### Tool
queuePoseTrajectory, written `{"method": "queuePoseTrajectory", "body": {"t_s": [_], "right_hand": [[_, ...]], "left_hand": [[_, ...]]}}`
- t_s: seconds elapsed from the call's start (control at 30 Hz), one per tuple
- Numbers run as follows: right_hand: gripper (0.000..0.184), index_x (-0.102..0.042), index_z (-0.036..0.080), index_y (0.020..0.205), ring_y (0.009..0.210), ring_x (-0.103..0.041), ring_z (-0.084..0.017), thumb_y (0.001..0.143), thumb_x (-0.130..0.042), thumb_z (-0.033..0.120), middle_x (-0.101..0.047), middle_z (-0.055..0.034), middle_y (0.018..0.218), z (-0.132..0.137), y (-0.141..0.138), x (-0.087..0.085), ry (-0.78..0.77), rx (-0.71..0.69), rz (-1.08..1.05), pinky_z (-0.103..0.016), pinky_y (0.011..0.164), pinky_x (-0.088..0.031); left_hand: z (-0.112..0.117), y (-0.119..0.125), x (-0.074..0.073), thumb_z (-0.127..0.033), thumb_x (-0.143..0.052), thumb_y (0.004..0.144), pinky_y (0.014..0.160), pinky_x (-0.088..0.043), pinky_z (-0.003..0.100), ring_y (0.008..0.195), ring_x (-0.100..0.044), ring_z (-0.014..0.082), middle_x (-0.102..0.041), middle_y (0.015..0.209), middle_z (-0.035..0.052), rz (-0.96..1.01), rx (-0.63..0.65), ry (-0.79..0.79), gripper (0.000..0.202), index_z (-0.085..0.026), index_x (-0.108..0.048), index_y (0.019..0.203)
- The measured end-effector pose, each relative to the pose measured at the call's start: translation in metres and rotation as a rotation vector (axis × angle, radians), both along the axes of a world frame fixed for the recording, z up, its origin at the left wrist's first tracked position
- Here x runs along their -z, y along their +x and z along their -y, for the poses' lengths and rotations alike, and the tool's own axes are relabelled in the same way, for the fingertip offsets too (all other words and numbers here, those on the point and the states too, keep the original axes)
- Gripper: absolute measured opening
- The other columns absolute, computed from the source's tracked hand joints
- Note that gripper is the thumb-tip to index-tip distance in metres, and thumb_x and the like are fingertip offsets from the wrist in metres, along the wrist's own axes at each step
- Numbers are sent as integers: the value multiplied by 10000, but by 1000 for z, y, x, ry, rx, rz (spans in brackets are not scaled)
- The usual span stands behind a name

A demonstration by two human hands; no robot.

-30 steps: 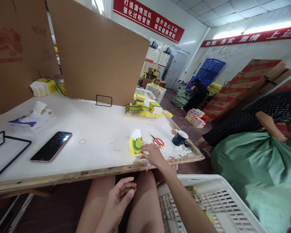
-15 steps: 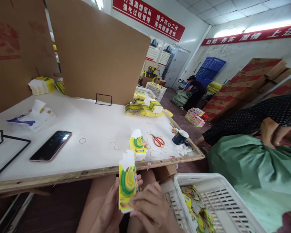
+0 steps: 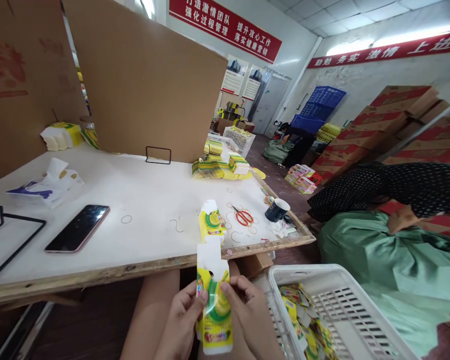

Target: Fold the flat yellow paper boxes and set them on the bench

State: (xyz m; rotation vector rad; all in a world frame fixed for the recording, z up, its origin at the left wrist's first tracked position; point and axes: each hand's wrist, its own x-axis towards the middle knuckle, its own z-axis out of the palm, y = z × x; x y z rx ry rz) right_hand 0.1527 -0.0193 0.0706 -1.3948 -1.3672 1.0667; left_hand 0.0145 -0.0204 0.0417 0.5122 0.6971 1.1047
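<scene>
The left hand [image 3: 176, 320] and right hand [image 3: 253, 320] pinch 1 flat yellow carton [image 3: 214, 305] by its side edges, fingers closed on it, leaving its printed face unobstructed.

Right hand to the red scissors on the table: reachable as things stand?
Probably yes: the scissors lie uncovered near the front edge of the table, between the upright box and the mug, just beyond the right hand. But that hand and the left hand grip the yellow carton.
</scene>
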Motion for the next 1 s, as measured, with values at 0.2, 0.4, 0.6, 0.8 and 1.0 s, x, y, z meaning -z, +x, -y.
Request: {"method": "queuePoseTrajectory", "body": {"t_s": [0.2, 0.4, 0.6, 0.8, 1.0], "right_hand": [[230, -608, 211, 982, 718, -618, -182, 844, -595, 395, -662, -38, 803, 3, 4, -3, 37, 37, -47, -260, 653, -503], [372, -528, 263, 1206, 857, -608, -179, 855, -594, 368, -646, -58, 1027, 4, 19, -18, 49, -228, -128, -284, 766, -488], [296, -627, 179, 751, 603, -520, -134, 896, -512, 410, -571, 1, 655, -1, 28, -27, 54, -265, 106, -222, 550, -399], [320, -624, 254, 1136, 910, -624, -221, 884, -521, 423, -656, -78, 982, -3, 27, -24, 90, -168, 62, -315, 774, -501], [380, -707, 243, 1045, 886, -620, -225, 876, -490, 505, -660, -77, 938, -3, 33, -31, 125, -252, 147, -334, 749, -497]], "left_hand": [[1, 1, -5, -333, -706, 756, 735, -533, 326, 907, -689, 256, -733, 974, 88, -151, -67, 192, 596, -237, -375, 1243], [3, -12, -18, -326, -646, 806, 861, -491, 347, 1049, -628, 260, -683, 1112, 103, -202, 96, 291, 575, -245, -369, 1304], [6, -11, -16, -366, -702, 748, 742, -497, 323, 910, -666, 260, -712, 986, 93, -96, 203, 313, 454, -230, -508, 1136], [4, -9, -14, -361, -693, 754, 779, -502, 352, 924, -668, 265, -717, 994, 89, -143, 223, 272, 638, -249, -388, 1304], [3, -11, -12, -301, -637, 806, 806, -513, 296, 1010, -642, 249, -673, 1149, 90, -342, 104, 335, 332, -236, -569, 1124]]}}
